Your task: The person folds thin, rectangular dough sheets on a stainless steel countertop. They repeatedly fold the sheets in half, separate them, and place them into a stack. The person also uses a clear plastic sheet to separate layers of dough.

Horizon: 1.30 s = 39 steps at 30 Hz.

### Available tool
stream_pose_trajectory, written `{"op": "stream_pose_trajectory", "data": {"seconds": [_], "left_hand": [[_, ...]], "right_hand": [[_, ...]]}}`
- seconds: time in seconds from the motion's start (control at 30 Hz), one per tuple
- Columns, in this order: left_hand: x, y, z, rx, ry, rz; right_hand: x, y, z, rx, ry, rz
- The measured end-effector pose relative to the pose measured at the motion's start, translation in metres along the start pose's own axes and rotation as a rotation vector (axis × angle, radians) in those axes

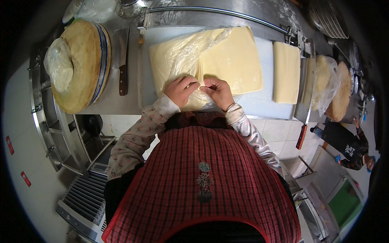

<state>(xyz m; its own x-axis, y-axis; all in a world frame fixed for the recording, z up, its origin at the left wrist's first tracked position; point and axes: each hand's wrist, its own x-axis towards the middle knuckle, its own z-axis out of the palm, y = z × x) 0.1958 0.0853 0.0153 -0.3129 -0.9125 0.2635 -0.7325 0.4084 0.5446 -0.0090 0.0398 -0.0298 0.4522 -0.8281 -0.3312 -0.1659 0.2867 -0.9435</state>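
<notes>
A stack of pale yellow dough sheets (232,65) lies before me on a white cutting board (266,79). Clear plastic film (185,54) covers its left part and bunches up along the middle. My left hand (181,90) rests over the film, its fingertips pinching at a raised fold of dough. Close beside it, my right hand (219,92) grips the dough edge between thumb and bent fingers. The fingertips nearly meet, and the exact hold is partly hidden. A folded dough strip (286,73) lies at the board's right end.
A cleaver (122,63) lies left of the board, beside round wooden boards (82,63) bearing a bagged dough lump (59,66). A long red-handled knife (304,127) overhangs the right counter edge. A metal rail (218,10) spans behind. Another person (346,145) stands far right.
</notes>
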Motion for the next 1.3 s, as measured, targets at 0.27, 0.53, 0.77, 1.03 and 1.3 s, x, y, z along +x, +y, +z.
{"op": "stream_pose_trajectory", "data": {"seconds": [0.27, 0.53, 0.77, 1.03, 1.3], "left_hand": [[0.0005, 0.0007, -0.0009, 0.003, -0.024, -0.011], [0.0015, 0.0019, -0.003, 0.027, -0.018, -0.003], [0.0004, -0.0005, -0.0015, 0.0, -0.027, 0.001], [0.0023, -0.0009, -0.0022, 0.006, -0.025, 0.012], [0.0019, -0.001, -0.0022, 0.053, -0.013, 0.032]], "right_hand": [[-0.001, 0.0003, -0.0013, 0.034, -0.011, -0.019], [-0.001, -0.0029, -0.0012, 0.057, -0.002, 0.002], [-0.0002, -0.0013, -0.0024, 0.026, -0.013, 0.011], [-0.001, -0.0059, -0.0023, -0.022, -0.001, -0.002], [0.0, 0.0008, -0.0038, 0.015, -0.006, -0.01]]}}
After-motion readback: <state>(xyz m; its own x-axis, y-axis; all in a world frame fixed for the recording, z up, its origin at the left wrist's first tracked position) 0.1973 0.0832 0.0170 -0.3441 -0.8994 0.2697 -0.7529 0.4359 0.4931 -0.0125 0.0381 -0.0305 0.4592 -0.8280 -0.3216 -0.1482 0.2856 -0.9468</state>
